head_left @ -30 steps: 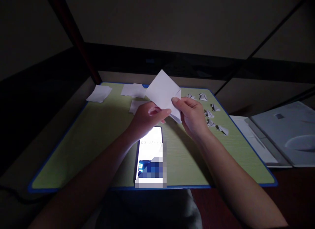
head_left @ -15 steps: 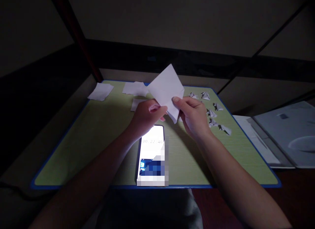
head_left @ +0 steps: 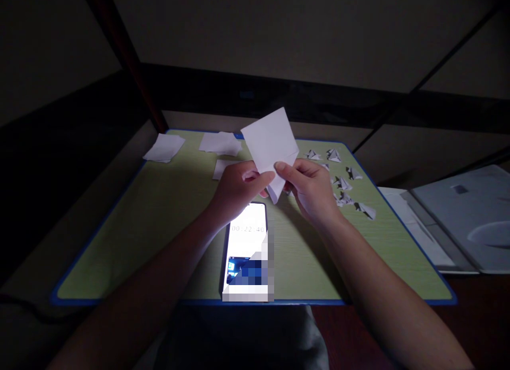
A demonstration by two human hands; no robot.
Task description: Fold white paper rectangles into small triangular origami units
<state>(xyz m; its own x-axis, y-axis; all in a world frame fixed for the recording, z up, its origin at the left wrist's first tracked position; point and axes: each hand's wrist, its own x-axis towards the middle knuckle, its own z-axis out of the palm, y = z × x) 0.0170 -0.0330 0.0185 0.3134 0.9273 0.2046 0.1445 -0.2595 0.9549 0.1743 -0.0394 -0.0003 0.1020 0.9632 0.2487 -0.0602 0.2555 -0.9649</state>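
A white sheet of paper [head_left: 270, 142], folded along its lower right edge, is held upright above the middle of a green mat [head_left: 159, 221]. My left hand [head_left: 237, 188] pinches its lower left edge between thumb and fingers. My right hand [head_left: 311, 187] pinches the folded lower right part, thumb on top. The two thumbs almost meet near the sheet's bottom corner. Under my hands a lit phone [head_left: 247, 250] lies flat on the mat, its screen partly blurred out.
Several small folded paper pieces [head_left: 345, 181] lie in a row on the mat's right side. Loose white sheets [head_left: 164, 147] and another stack [head_left: 220, 143] lie at the mat's far edge. Grey folders [head_left: 458, 216] lie to the right. The room is dim.
The sheet has turned clockwise and risen slightly between my hands. My right thumb has slid toward the left hand along the fold. The phone's timer went from 39 to 40.
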